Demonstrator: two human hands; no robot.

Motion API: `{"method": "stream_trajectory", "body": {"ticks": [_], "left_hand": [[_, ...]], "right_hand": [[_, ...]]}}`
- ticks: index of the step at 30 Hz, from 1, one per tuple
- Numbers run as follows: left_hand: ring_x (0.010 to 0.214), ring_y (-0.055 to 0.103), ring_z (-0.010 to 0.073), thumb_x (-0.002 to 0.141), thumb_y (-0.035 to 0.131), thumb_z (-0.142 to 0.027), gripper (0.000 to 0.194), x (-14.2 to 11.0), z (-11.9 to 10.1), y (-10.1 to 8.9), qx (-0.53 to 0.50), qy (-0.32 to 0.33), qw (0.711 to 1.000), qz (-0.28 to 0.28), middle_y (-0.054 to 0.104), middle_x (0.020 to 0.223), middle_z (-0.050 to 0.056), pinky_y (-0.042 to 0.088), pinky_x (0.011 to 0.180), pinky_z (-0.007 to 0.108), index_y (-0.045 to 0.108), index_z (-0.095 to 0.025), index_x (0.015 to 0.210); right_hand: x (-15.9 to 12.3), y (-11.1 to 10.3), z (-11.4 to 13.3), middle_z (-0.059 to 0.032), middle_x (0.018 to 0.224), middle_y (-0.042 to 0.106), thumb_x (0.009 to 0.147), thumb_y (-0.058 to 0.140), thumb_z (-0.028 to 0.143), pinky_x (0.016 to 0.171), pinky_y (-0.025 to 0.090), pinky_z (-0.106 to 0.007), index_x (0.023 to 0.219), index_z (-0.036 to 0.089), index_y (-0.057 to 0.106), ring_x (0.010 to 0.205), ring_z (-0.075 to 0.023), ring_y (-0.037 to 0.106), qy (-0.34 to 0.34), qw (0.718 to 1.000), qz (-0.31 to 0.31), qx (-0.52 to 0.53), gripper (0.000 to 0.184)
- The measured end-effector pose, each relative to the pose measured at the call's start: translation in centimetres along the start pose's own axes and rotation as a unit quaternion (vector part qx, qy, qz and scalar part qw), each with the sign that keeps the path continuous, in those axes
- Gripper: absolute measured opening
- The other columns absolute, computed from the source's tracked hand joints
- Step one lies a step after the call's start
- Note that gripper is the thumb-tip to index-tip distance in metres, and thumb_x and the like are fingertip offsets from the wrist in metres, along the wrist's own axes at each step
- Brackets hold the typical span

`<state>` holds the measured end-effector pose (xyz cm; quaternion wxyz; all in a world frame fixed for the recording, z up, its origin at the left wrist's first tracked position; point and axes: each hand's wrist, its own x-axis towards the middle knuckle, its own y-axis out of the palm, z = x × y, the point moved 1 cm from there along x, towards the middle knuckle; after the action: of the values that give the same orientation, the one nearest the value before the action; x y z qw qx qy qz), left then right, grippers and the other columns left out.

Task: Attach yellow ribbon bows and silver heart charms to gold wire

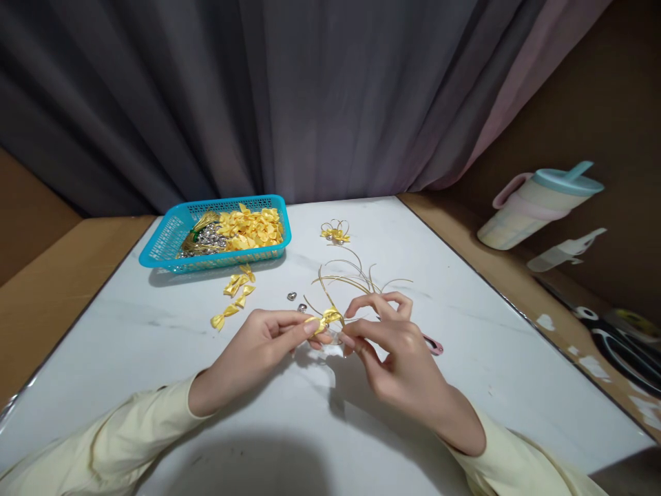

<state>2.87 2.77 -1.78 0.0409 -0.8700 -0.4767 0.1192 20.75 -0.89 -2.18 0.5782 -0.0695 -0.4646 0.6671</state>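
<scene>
Between thumb and fingers, my left hand (276, 339) pinches a yellow satin bow (328, 319). Close on its right, my right hand (395, 351) has thumb and index finger together at a thin gold cord (337, 303) beside the bow; its other fingers are partly spread. A small clear piece shows under the bow, too small to name. Two silver bells (292, 296) lie just beyond my left hand. Several loose yellow bows (240, 296) rest on the white table to the left. More gold cords (356, 281) curl on the tabletop behind my right hand.
A blue plastic basket (217, 263) at the back left holds yellow bows, silver bells and gold cord. A looped gold-and-yellow piece (335, 234) lies at the back. Partly behind my right hand is a pink-handled tool (434, 345). A tumbler (537, 207), a white bottle (562, 253) and black scissors (620, 351) stand right.
</scene>
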Motion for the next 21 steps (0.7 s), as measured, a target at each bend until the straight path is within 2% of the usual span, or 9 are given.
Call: {"method": "stream_trajectory", "body": {"ticks": [10, 14, 21], "left_hand": [[0.072, 0.059, 0.0126, 0.086, 0.053, -0.03, 0.023, 0.0, 0.2, 0.1, -0.001, -0.009, 1.0, -0.012, 0.072, 0.082, 0.002, 0.043, 0.062, 0.018, 0.073, -0.019, 0.087], [0.068, 0.058, 0.012, 0.085, 0.053, -0.028, 0.022, -0.2, 0.1, 0.4, 0.005, 0.009, 1.0, -0.03, 0.07, 0.075, 0.0, 0.044, 0.062, 0.018, 0.072, -0.018, 0.081], [0.069, 0.056, 0.0126, 0.086, 0.052, -0.03, 0.023, -0.3, 0.3, 0.7, 0.026, 0.029, 0.998, -0.058, 0.069, 0.076, 0.0, 0.042, 0.064, 0.019, 0.067, -0.017, 0.074]], "right_hand": [[-0.1, 0.3, 0.2, 0.0012, 0.063, 0.056, 0.067, 0.044, -0.002, 0.08, 0.025, -0.038, 0.062, 0.016, 0.053, 0.078, -0.0163, 0.055, 0.009, 1.0, -0.026, 0.003, 0.021], [-0.1, 0.6, 0.3, 0.0017, 0.062, 0.055, 0.067, 0.045, -0.003, 0.079, 0.025, -0.038, 0.061, 0.016, 0.051, 0.077, -0.0155, 0.054, 0.013, 0.999, -0.04, 0.009, 0.02], [-0.1, 1.1, 0.5, 0.0016, 0.061, 0.056, 0.073, 0.046, 0.0, 0.077, 0.025, -0.037, 0.062, 0.016, 0.05, 0.076, -0.0165, 0.053, 0.021, 0.998, -0.06, 0.019, 0.02]]}}
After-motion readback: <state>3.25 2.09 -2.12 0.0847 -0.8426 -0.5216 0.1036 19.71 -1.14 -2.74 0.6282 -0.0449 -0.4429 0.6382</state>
